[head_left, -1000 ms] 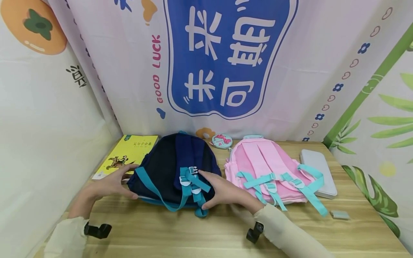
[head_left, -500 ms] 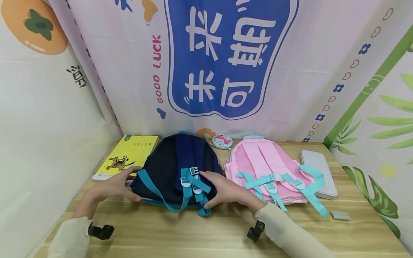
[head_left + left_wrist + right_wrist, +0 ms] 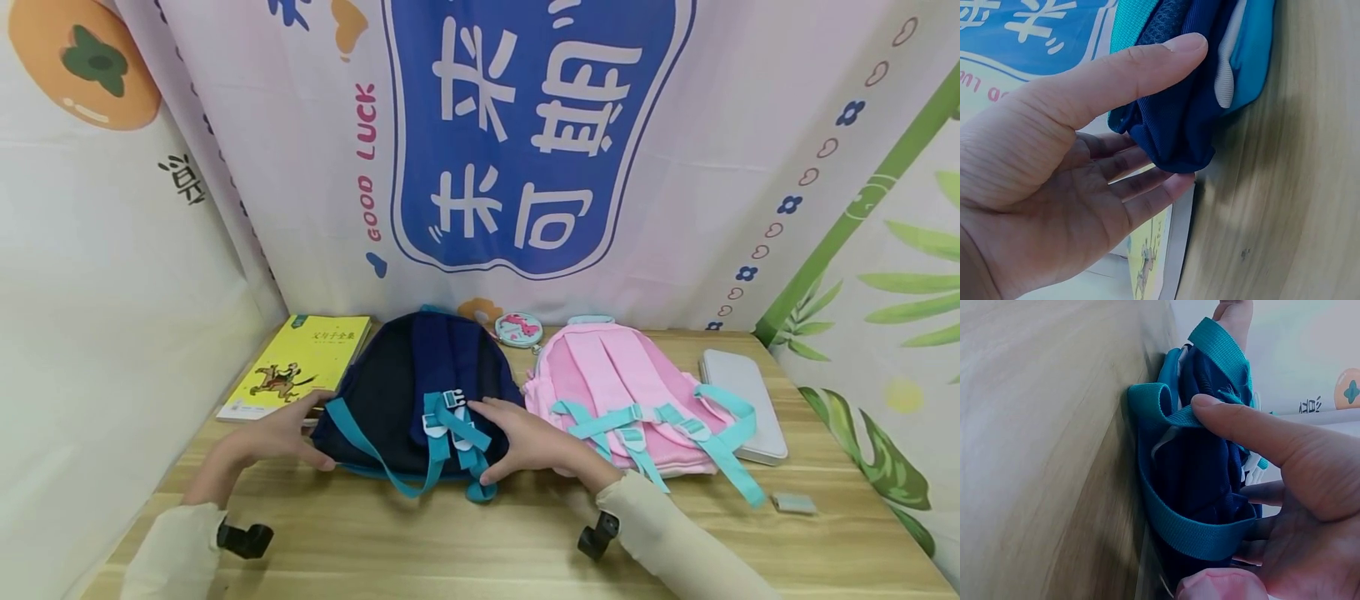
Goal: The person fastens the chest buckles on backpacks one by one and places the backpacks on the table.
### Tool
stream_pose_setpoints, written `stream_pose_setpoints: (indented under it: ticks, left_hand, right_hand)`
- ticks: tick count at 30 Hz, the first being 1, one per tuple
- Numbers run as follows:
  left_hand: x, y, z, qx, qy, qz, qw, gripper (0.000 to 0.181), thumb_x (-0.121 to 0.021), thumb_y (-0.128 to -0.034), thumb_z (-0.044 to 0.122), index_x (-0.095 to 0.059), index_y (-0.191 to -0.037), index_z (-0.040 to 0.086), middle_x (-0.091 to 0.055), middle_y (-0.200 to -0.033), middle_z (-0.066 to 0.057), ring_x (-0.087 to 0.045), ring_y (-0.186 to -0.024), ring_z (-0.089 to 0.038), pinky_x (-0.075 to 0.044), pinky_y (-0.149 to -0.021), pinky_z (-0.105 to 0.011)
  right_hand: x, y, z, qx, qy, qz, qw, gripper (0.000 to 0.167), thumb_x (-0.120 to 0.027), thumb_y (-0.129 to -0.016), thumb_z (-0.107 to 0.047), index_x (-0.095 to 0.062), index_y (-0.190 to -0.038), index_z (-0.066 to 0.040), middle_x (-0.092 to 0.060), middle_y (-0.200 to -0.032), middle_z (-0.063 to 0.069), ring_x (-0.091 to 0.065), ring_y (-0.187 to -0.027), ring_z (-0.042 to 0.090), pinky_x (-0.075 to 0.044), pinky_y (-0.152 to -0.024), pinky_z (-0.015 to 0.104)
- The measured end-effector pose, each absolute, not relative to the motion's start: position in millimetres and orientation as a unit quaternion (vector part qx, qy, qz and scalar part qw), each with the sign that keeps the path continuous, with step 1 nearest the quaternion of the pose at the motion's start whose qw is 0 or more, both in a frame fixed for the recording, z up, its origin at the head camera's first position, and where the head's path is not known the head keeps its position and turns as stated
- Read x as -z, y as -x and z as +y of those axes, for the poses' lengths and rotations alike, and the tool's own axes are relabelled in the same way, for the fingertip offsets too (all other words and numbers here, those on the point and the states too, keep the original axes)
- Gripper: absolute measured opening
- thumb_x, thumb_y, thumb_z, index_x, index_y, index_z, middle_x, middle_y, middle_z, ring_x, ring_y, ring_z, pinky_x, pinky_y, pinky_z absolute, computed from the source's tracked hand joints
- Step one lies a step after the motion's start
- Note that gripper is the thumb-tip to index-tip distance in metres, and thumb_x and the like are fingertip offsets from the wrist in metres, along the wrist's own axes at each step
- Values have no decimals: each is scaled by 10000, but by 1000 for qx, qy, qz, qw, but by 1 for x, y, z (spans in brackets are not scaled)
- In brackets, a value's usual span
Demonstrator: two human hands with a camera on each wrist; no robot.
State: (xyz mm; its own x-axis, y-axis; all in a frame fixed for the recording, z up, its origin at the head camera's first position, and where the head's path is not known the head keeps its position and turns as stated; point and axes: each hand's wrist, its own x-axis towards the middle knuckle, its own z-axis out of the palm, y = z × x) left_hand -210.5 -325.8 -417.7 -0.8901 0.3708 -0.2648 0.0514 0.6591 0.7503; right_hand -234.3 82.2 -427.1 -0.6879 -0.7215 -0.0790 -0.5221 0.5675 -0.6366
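Observation:
The navy backpack (image 3: 382,396) lies with its straps and white buckles facing up. At its lower left corner, the left hand (image 3: 281,437) grips the side; in the left wrist view, that hand (image 3: 1054,169) has its thumb across the navy fabric (image 3: 1175,134) and its fingers behind it. On the opposite side the right hand (image 3: 532,442) holds the bag near the buckles. The right wrist view shows the right thumb on a teal strap (image 3: 1191,534) section and the other fingers behind the bag, the hand (image 3: 1316,506) partly curved around it.
A yellow book (image 3: 300,362) lies left of the backpack, beside the left hand. To the right are a pink backpack (image 3: 622,358) with turquoise straps, a pale case (image 3: 742,400) and a small grey item (image 3: 793,503). A round pouch (image 3: 518,330) sits at the back, by the curtain.
The navy backpack has shifted slightly to the right, its lower left corner most noticeably. Both hands have moved with it, the left one farther. The other objects keep their places.

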Motion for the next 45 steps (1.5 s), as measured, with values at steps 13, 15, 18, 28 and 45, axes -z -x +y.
stream_pose_setpoints:
  ticks: [13, 15, 18, 28, 45]
  left_hand:
    - [415, 212, -325, -392, -120, 890, 199, 1098, -898, -772, 222, -197, -1574, -47, -252, -1596, -351, -318, -1434, -562, -414, -1110, -607]
    - [412, 212, -326, -390, -121, 891, 199, 1079, -891, -782, 232, -214, -1572, -52, -283, -1579, -360, -375, -1411, -546, -445, -1090, -589]
    - [408, 212, -327, -393, -123, 888, 203, 1045, -873, -806, 245, -230, -1569, -64, -319, -1557, -375, -474, -1354, -517, -481, -1056, -568]
    - [385, 216, -317, -366, -146, 911, 124, 821, -725, -948, 347, -322, -1548, -43, -380, -1561, -320, -374, -1425, -525, -434, -1073, -634]
    - [373, 241, -230, -355, -213, 909, 53, 537, -685, -987, 267, -541, -1421, -13, -576, -1432, -234, -542, -1318, -414, -464, -1087, -555]
  right_hand:
    - [425, 233, 84, 300, 348, 872, 171, 1015, -894, -782, -314, -325, -1600, -119, -249, -1665, 211, -269, -1534, 400, -323, -1201, 567]
    - [425, 233, 84, 301, 348, 872, 170, 1011, -893, -782, -313, -329, -1599, -121, -250, -1665, 209, -272, -1533, 399, -324, -1201, 566]
    - [426, 233, 84, 299, 348, 872, 170, 1007, -894, -781, -318, -335, -1597, -126, -257, -1663, 208, -277, -1532, 395, -328, -1199, 565]
    - [428, 233, 85, 295, 344, 874, 174, 1004, -890, -785, -339, -335, -1600, -149, -250, -1667, 201, -276, -1535, 383, -351, -1187, 554]
    - [429, 235, 85, 294, 343, 876, 170, 998, -885, -789, -356, -338, -1599, -155, -247, -1671, 192, -277, -1534, 387, -356, -1182, 563]
